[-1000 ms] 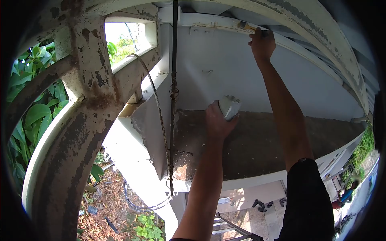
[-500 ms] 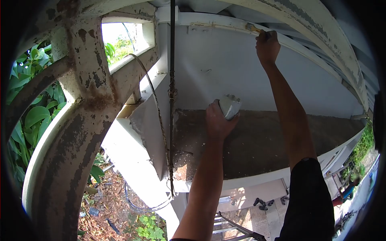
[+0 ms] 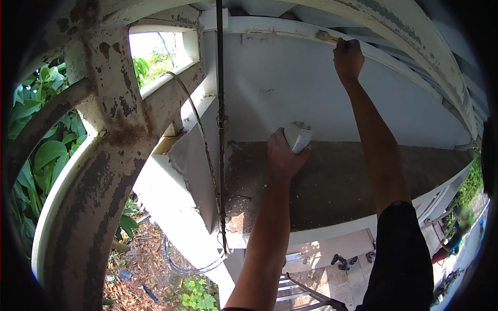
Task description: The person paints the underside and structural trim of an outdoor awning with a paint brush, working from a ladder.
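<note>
My right hand (image 3: 348, 61) is raised high, its fingers closed around a paintbrush (image 3: 327, 36). The bristle end points left and appears to touch the long white beam (image 3: 285, 27) under the roof. Lower down, my left hand (image 3: 286, 155) grips a paint cup (image 3: 298, 138), white and smeared around its rim; what is inside cannot be made out. Behind the cup stands a pale wall (image 3: 311, 93), and below it lies a dark, dusty ledge (image 3: 332, 181).
A peeling curved concrete frame (image 3: 98, 197) fills the left side. A dark vertical rod (image 3: 221, 135) with loose wire hangs near it. Far below are a ladder (image 3: 311, 294), several shoes (image 3: 342, 262) and a person (image 3: 454, 242) at the right.
My right hand and the brush have shifted very slightly right along the beam. My left hand keeps the cup almost where it was, and the whole view has moved a little.
</note>
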`<state>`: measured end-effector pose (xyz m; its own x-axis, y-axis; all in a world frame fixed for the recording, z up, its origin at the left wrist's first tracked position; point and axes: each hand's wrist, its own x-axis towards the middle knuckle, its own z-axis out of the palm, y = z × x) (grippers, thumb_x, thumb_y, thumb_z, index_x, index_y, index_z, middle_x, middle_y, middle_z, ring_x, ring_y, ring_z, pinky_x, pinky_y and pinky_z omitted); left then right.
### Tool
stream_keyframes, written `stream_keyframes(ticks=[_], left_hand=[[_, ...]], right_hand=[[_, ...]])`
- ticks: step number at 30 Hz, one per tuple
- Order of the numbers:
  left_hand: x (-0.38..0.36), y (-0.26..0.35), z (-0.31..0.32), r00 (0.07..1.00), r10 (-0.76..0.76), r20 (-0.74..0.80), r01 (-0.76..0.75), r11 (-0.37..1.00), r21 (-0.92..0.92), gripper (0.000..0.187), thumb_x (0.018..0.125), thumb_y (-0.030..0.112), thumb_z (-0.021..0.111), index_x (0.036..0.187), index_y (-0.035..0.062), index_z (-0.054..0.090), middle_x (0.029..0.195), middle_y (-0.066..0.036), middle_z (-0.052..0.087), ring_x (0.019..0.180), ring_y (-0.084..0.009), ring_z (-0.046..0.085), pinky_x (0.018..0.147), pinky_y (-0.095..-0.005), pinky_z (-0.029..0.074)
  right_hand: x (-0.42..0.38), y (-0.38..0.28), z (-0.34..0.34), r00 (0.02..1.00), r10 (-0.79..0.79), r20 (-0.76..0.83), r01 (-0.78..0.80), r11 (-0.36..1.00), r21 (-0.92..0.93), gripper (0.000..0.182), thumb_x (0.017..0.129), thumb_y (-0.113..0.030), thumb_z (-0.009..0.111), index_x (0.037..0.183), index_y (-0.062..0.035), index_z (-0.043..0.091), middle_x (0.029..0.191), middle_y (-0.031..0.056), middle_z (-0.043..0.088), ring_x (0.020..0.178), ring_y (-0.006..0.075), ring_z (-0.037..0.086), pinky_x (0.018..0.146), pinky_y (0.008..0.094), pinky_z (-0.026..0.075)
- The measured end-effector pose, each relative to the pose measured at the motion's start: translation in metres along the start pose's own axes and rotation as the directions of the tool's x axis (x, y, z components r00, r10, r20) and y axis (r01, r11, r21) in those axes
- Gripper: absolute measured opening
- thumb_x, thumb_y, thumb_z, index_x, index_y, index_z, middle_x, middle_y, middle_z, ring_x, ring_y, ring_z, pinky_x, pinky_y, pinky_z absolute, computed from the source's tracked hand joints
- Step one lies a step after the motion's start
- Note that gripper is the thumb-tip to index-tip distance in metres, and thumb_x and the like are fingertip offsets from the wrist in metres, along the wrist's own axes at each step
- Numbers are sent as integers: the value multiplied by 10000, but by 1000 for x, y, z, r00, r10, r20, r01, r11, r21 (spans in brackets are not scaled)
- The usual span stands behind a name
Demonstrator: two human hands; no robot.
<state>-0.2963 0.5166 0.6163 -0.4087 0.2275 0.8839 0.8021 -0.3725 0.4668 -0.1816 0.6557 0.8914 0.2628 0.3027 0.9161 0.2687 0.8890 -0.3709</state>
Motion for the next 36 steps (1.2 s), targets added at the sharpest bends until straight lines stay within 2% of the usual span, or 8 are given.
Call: stream_keyframes(ticks=[7, 13, 16, 19, 26, 28, 30, 36], left_hand=[[-1, 1, -2, 1000, 4, 24, -3, 1000, -5, 827, 659, 313, 930, 1258, -70, 508, 1125, -279, 602, 1071, -467, 587, 926, -539, 487], [1, 2, -6, 999, -33, 26, 33, 999, 8, 848, 660, 314, 929, 1277, -75, 497, 1145, -293, 594, 1085, -478, 582, 947, -542, 484], [0, 0, -3, 999, -37, 22, 38, 999, -18, 856, 666, 322, 927, 1289, -72, 491, 1161, -293, 585, 1095, -476, 577, 947, -539, 485], [-1, 3, -1, 997, -53, 61, 54, 998, -15, 865, 686, 344, 920, 1310, -68, 486, 1178, -296, 578, 1100, -474, 575, 963, -540, 482], [-2, -7, 2, 983, -140, 119, 118, 977, 179, 975, 715, 441, 880, 1413, -88, 450, 1308, -325, 562, 1232, -489, 554, 1061, -525, 450], [3, -16, 5, 985, -126, 122, 86, 953, 291, 1022, 712, 543, 876, 1400, -91, 464, 1318, -324, 566, 1239, -493, 559, 1051, -527, 460], [3, -19, 9, 991, -117, 68, 82, 919, 386, 1037, 709, 596, 865, 1394, -91, 498, 1316, -325, 592, 1239, -472, 584, 1047, -524, 471], [10, -53, 18, 990, -97, 98, 51, 915, 401, 1025, 719, 636, 853, 1382, -84, 550, 1331, -287, 620, 1233, -431, 614, 1057, -494, 490]], right_hand=[[-30, -70, 52, 883, -469, -3, 466, 878, 113, 250, 992, -249, 673, 979, -15, 585, 759, 116, 752, 649, 272, 743, 593, 367, 567], [-12, -61, 53, 940, -337, 48, 340, 927, -160, 236, 974, -284, 627, 1019, -61, 563, 784, 217, 718, 768, 454, 712, 667, 545, 574], [-17, -18, 7, 943, -332, 8, 331, 941, -63, 220, 980, -237, 646, 971, -31, 570, 763, 185, 721, 724, 395, 731, 636, 486, 583], [-83, -14, -70, 986, 38, 160, -70, 978, 198, 213, 1020, -186, 634, 961, 6, 564, 763, 116, 724, 554, 139, 655, 514, 306, 524], [-195, 95, -137, 671, 708, 221, -693, 494, 525, 298, 1075, -318, 561, 1073, -21, 582, 894, 99, 714, 575, 116, 582, 530, 280, 532], [-186, 101, -145, 831, 501, 243, -552, 686, 474, 306, 1087, -325, 529, 1076, -23, 578, 881, 105, 720, 562, 127, 578, 501, 279, 491], [-195, 111, -138, 665, 674, 321, -726, 484, 488, 305, 1088, -349, 523, 1112, -47, 566, 874, 105, 723, 556, 141, 588, 486, 296, 470], [-205, 140, -126, 620, 710, 334, -760, 437, 482, 322, 1101, -365, 448, 1117, -48, 507, 859, 108, 695, 545, 164, 594, 457, 331, 476]])
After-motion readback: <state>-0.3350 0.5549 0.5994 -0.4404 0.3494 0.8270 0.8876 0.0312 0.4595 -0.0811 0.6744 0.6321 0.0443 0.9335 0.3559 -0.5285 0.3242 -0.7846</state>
